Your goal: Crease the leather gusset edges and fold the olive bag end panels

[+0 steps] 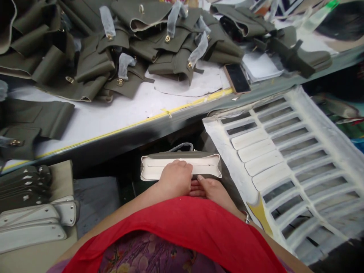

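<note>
An olive-green handbag (150,172) stands in front of me at my lap, its pale inner side facing up with a thin slit line along the middle. A plastic-wrapped handle shows at its far side. My left hand (176,175) lies over the near middle of the bag, fingers curled down across its near edge. Beside it, my right hand (212,188) holds the near edge between thumb and curled fingers. The fingertips of the left hand are partly hidden.
Several unfinished olive bags (170,49) cover the table (159,98) ahead. A phone (237,77) rests at its edge. To the right, a slotted rack (301,151) carries several pale strips (253,151). Bag pieces (31,220) are stacked at the left.
</note>
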The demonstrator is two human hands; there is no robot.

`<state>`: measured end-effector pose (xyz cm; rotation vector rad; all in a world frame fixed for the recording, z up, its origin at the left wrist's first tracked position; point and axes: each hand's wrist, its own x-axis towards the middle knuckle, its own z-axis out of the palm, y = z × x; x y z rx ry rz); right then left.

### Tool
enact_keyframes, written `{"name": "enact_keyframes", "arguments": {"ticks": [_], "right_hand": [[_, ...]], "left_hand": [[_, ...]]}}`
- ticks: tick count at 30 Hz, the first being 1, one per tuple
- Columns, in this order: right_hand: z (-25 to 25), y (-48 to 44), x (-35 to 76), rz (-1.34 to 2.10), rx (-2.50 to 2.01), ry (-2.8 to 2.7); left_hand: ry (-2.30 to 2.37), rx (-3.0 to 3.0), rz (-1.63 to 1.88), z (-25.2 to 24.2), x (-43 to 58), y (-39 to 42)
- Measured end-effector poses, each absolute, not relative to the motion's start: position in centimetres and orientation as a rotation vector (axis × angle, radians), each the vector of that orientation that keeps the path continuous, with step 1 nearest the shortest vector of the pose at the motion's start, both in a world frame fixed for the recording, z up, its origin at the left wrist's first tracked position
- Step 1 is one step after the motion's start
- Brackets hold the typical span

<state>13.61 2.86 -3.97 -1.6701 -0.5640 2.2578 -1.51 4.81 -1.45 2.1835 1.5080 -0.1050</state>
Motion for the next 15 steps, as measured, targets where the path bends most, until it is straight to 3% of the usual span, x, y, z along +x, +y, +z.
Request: {"name": "enact_keyframes", "arguments": {"ticks": [7,15], "right_hand": [[-4.3,2.8,11.7,2.314,-1.525,-0.554],[-4.3,1.8,10.2,2.148,-1.676,-0.556]], "left_hand": [[1.522,2.21,-0.073,-1.8,-2.4,4.2],[1.658,2.256,-0.037,-1.3,-5.2,1.9]]}}
